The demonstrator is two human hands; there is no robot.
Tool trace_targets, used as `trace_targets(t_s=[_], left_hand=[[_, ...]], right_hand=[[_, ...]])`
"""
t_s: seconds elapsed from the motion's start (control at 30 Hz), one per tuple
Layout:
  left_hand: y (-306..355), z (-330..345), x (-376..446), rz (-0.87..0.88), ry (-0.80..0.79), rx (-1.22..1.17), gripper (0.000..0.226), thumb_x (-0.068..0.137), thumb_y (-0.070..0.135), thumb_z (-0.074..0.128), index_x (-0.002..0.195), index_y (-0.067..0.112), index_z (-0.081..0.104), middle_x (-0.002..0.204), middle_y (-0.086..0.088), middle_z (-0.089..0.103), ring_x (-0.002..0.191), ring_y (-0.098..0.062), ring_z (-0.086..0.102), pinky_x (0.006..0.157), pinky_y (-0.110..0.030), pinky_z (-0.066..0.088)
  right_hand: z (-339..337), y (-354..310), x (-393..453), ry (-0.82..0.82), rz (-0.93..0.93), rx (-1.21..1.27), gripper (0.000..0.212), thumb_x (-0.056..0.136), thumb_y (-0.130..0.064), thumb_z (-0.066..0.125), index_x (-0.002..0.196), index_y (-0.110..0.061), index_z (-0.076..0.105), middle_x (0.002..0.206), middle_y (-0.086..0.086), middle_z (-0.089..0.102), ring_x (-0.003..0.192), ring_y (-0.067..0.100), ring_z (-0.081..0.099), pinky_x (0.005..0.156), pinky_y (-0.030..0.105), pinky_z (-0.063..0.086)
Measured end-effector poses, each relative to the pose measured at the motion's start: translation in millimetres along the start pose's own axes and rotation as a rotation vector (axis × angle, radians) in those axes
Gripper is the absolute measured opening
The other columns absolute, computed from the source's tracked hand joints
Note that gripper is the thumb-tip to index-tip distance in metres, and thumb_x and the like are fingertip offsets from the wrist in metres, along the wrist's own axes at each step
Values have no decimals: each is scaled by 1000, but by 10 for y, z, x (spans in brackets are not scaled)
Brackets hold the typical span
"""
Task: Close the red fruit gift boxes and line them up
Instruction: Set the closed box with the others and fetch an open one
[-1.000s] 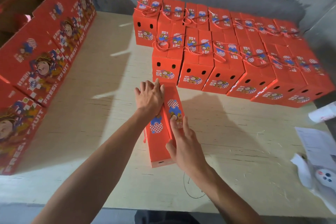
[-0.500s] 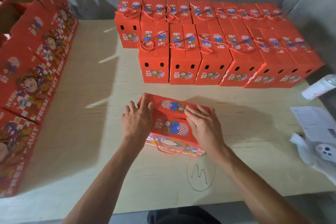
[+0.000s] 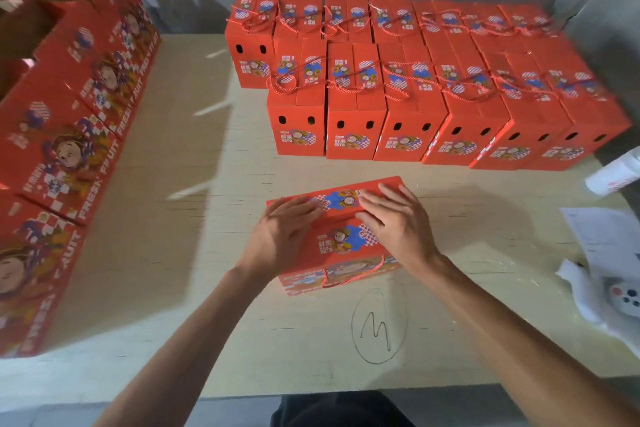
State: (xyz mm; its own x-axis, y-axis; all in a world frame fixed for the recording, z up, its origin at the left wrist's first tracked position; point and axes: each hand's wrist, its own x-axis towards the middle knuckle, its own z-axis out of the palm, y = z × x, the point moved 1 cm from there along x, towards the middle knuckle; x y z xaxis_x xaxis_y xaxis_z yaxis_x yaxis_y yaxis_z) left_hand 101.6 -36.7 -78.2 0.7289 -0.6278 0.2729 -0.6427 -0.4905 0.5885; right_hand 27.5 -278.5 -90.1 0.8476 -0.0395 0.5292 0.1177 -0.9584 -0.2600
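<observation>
Hands first: I see my left hand (image 3: 282, 232) and right hand (image 3: 398, 224) both lying flat, fingers straight, on top of one red gift box (image 3: 337, 239) standing on the table (image 3: 194, 253) just in front of the lined-up boxes (image 3: 415, 121). I count six closed boxes in the near row and roughly seven in the row behind, though blur makes the far right uncertain. Unfolded boxes (image 3: 69, 135) are stacked at my left, papers (image 3: 602, 246) at my right.

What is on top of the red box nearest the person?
Both hands lie flat on the box: left hand and right hand. Printed flaps show between them; the parts of the lid under the palms are hidden.
</observation>
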Motion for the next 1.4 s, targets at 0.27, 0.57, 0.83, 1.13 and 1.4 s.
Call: trace_targets(t_s=[0.27,0.57,0.83,1.13,1.4], left_hand=[[-114,-7,-57,-45,-77,-157,37,96,-6,63,123,16,76,138,3,64,141,-15,49,122,-52,27],[-311,-215,-140,-123,-16,-287,34,91,7,76,123,18,75,135,10,67,135,-7,55,116,-35,41],[-376,-230,-211,86,-35,-76,28,98,5,66,125,6,73,138,-6,65,135,-21,57,116,-49,42],[-197,-216,-392,215,-23,264,51,89,-19,53,135,-1,64,143,-15,59,133,-34,57,108,-54,49],[19,-236,-369,-12,-45,186,40,93,13,49,122,3,74,138,-10,65,131,-30,60,106,-48,51]], right_hand=[[37,89,-38,2,-99,36,31,80,-15,88,110,-10,80,118,4,75,114,33,71,98,58,54],[-233,669,-55,-105,-145,144,33,90,-2,77,123,-6,74,130,7,70,123,20,66,98,44,58],[-175,643,-143,-4,-173,66,27,88,5,76,114,-1,77,121,13,73,115,27,71,86,46,63],[-288,577,-119,-97,-372,-106,46,69,24,77,114,12,72,117,28,71,106,43,72,74,53,64],[-349,521,-60,-157,-349,-81,31,85,-8,77,113,4,76,122,20,72,114,32,71,88,47,62]])
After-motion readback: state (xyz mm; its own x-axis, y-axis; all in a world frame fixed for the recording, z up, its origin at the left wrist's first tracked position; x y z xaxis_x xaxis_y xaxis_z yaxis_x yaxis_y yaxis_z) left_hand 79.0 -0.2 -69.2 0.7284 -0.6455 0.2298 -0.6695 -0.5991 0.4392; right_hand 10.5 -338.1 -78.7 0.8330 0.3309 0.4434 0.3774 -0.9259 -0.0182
